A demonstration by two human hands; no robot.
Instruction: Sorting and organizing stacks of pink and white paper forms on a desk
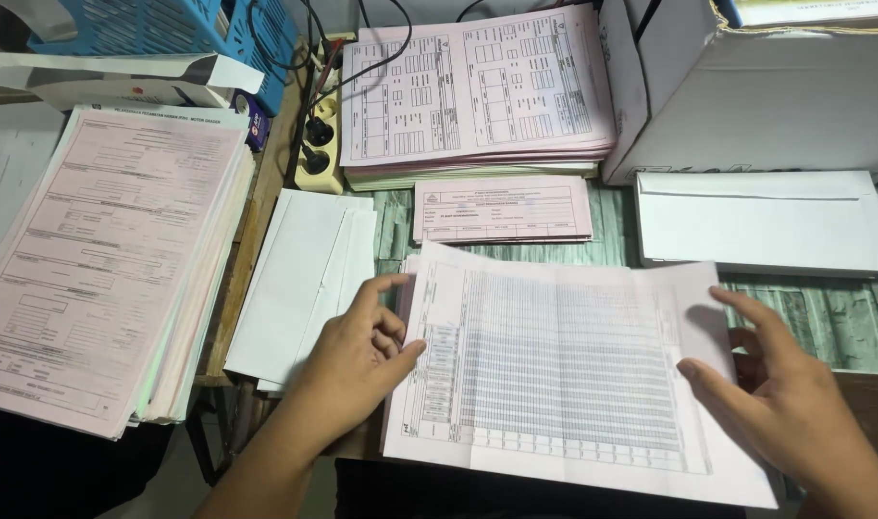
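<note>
Pale pink gridded form sheet (564,370) lying landscape, right end lifted

A desk (794,317) topped with green wood-grain covering fills the middle. Left of the desk stands a brown wooden table (249,240), its edge running beside a cream power strip (321,159) with 2 black plugs. Behind that table sits a blue plastic basket (184,29). At the desk's far right stands a white cardboard box (766,96). Below the desk, the floor is dark.
</note>
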